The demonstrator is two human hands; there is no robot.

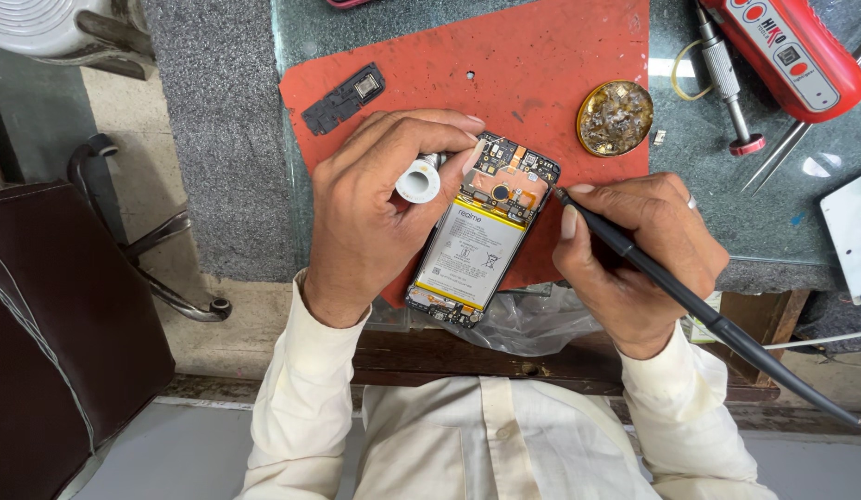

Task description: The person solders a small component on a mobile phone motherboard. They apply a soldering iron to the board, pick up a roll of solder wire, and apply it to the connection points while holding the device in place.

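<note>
A dark brown padded seat (50,343) fills the lower left, cut off by the frame, with a bent metal tube (162,268) beside it on the floor. The bench (226,139) has a rough grey speckled strip along its left edge and glossy green glass further right. On the glass lies a matte red mat (541,65), scuffed, with a small hole near its middle. Near the mat's left corner sits a flat black plastic part (342,97), oblong with a square opening.

The left hand (375,208) curls its fingers (430,130) closed around a small white spool (418,181), round with a hollow core, its fingertips pressing the top left edge of the phone (481,236). The phone lies open-backed at the mat's near edge, tilted, showing a pale battery with yellow bands and an orange-and-black board above it. Crinkled clear plastic (523,319) shows beneath its lower end.

The right hand (639,245) pinches a slim black iron (634,255) between thumb and fingers, pen-fashion; its tip touches the phone's top right corner. Its cord runs off to the lower right.

At the mat's right edge rests a round brass tin (615,118) holding glittering scraps, hard to make out. Beyond lie a steel screwdriver (727,79), tweezers (787,148) and a red tool (801,51), cut off at the top.
</note>
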